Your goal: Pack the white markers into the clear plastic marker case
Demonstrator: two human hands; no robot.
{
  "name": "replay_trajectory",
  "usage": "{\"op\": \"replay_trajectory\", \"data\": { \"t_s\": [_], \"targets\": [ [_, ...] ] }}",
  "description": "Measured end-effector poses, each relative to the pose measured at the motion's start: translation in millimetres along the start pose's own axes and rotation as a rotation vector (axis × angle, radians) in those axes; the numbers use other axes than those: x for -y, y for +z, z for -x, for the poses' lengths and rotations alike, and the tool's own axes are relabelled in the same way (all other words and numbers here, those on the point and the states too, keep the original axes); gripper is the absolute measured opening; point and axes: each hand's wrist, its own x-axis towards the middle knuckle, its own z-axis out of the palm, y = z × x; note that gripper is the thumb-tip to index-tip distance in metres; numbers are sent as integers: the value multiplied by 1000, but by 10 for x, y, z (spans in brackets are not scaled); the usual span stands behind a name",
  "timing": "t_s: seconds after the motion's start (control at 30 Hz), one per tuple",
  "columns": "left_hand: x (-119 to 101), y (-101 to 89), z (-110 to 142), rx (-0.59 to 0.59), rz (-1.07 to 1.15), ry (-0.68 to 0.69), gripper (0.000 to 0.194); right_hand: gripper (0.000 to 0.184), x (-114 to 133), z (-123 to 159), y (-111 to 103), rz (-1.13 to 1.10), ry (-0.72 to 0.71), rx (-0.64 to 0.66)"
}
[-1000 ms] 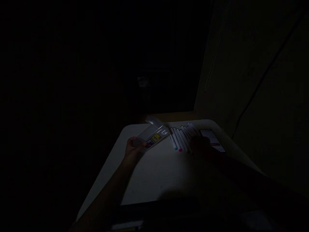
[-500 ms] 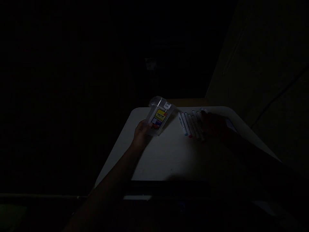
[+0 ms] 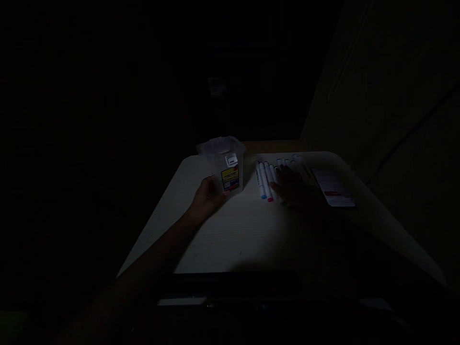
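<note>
My left hand (image 3: 205, 199) grips the lower left side of a clear plastic marker box (image 3: 235, 179), its thumb along the front. The box stands upright on the white table, its yellow and blue label and white clasp facing me; its lid looks raised at the back. To the right lies a row of white markers (image 3: 266, 182), with blue and pink ends towards me. Dim in shadow, my right hand (image 3: 293, 187) rests over the row's right part, fingers stretched out and thumb apart. It covers several markers, and I see none held.
A phone (image 3: 332, 188) lies near the right side of the white table (image 3: 215, 239). A dark edge crosses the table's near side. On the right wall (image 3: 388, 96) a cable runs slantwise. The surroundings are very dark.
The box has gone from tilted to upright, a little to the left. My right hand has moved left onto the markers, uncovering the phone. The view has shifted slightly.
</note>
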Motion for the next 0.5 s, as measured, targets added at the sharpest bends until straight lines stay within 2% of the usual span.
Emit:
{"op": "replay_trajectory", "data": {
  "t_s": [0.07, 0.13, 0.23, 0.33, 0.5],
  "targets": [
    [-7, 17, 12, -13, 21, -28, 65, 51, 11, -15, 20, 31, -30, 9],
    [-31, 38, 18, -12, 108, -44, 61, 50, 21, -17, 15, 42, 3, 20],
    [-97, 69, 11, 55, 398, -56, 60, 50, 33, 2, -30, 40, 2, 64],
    [-163, 99, -10, 75, 557, -24, 57, 49, 47, 21, -65, 38, -37, 96],
    [-134, 156, -53, -38, 574, 39, 61, 53, 85, -4, -30, 23, 38, 53]
  ]
}}
